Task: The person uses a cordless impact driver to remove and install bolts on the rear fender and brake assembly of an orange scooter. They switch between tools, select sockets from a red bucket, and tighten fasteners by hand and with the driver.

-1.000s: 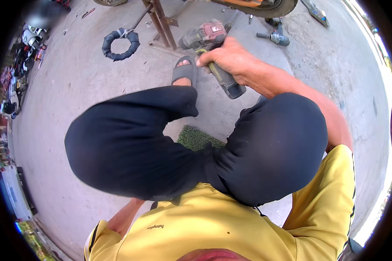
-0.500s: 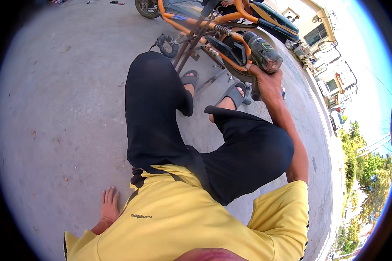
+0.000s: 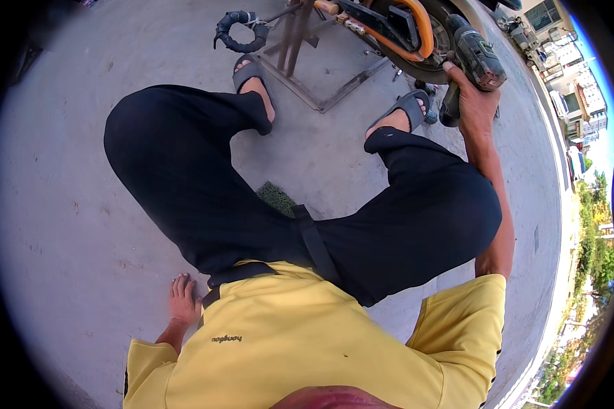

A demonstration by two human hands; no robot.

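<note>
My right hand (image 3: 479, 108) is closed round a dark cordless drill (image 3: 481, 58) at the upper right. The drill's nose points away from me, beside the rear wheel (image 3: 430, 68) of an orange-framed two-wheeler (image 3: 423, 27). A gap seems to lie between the nose and the wheel, though I cannot tell how wide. Down at the lower left, my left hand (image 3: 183, 300) rests on the concrete ground beside my hip, fingers spread, holding nothing.
A brown metal stand (image 3: 320, 105) reaches the ground beside the two-wheeler. Left of it lies a black wrapped ring (image 3: 242, 33). Small parts (image 3: 428, 95) sit near my right sandal (image 3: 411, 109). A green mat-like piece (image 3: 275, 196) shows between my legs. Vehicles (image 3: 522, 37) stand at the far right.
My knees have spread apart, and the view has shifted so the two-wheeler sits higher. The drill stays in my right hand, now farther right in view. My left hand stays on the ground.
</note>
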